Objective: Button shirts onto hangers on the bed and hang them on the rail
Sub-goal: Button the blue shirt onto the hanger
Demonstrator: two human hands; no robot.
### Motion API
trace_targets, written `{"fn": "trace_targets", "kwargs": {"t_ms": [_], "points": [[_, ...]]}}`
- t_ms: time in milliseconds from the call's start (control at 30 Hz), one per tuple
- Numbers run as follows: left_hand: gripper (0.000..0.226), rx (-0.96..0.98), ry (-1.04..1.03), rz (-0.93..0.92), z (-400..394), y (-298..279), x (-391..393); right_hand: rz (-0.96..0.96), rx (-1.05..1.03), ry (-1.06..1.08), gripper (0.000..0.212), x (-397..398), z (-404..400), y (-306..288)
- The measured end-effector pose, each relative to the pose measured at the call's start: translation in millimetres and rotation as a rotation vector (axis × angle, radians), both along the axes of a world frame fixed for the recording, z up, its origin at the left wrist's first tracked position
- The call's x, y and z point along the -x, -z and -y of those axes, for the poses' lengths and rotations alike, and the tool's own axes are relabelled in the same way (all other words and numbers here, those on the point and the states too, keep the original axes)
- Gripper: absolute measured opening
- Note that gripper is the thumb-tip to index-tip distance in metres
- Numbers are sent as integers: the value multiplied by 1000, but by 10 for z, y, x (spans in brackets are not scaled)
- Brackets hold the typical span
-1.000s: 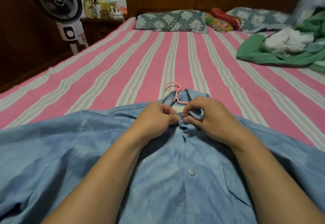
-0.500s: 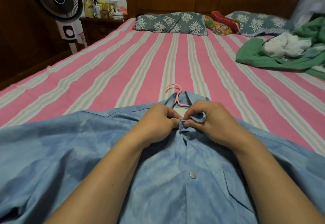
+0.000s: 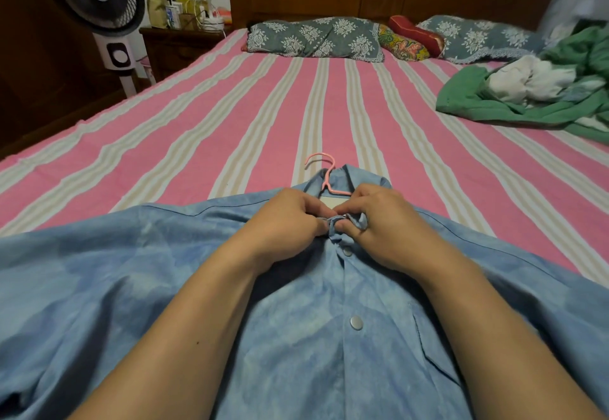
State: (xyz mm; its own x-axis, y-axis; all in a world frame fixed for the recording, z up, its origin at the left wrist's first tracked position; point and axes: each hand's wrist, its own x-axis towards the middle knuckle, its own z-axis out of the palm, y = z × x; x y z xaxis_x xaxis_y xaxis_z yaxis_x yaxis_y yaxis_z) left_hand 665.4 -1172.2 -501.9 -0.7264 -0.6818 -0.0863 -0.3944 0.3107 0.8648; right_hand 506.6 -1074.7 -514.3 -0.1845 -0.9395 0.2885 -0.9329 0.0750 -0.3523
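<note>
A light blue shirt (image 3: 296, 347) lies front up across the near end of the pink striped bed (image 3: 263, 116). A pink hanger (image 3: 324, 172) sits inside it, its hook sticking out past the collar. My left hand (image 3: 290, 222) and my right hand (image 3: 382, 225) meet at the top of the placket just under the collar, each pinching a fabric edge there. Two metal snap buttons (image 3: 356, 322) below my hands look fastened. The top button is hidden by my fingers.
A heap of green and white clothes (image 3: 534, 90) lies on the bed's right side. Pillows (image 3: 313, 37) line the wooden headboard. A standing fan (image 3: 99, 1) and a cluttered nightstand (image 3: 184, 37) are at the far left.
Both hands stay at the collar; the fingers have shifted slightly on the fabric edges. The shirt and hanger lie as before.
</note>
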Motion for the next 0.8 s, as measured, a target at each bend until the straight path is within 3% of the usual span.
{"fn": "trace_targets", "kwargs": {"t_ms": [67, 267, 433, 500, 667, 800], "points": [[9, 10, -22, -21, 29, -15, -15, 20, 4, -18, 21, -11, -5, 18], [22, 102, -72, -8, 52, 20, -25, 170, -44, -71, 13, 19, -11, 24], [19, 158, -62, 9, 50, 11, -23, 157, -47, -72, 4, 9, 0, 52], [17, 271, -61, 10, 28, 18, -3, 110, -32, -46, 5, 21, -2, 75], [9, 797, -114, 138, 28, 33, 25, 109, 1, 6, 14, 48, -14, 80], [13, 855, -201, 254, 52, 47, 9, 103, -33, 48, 11, 48, -8, 65]]}}
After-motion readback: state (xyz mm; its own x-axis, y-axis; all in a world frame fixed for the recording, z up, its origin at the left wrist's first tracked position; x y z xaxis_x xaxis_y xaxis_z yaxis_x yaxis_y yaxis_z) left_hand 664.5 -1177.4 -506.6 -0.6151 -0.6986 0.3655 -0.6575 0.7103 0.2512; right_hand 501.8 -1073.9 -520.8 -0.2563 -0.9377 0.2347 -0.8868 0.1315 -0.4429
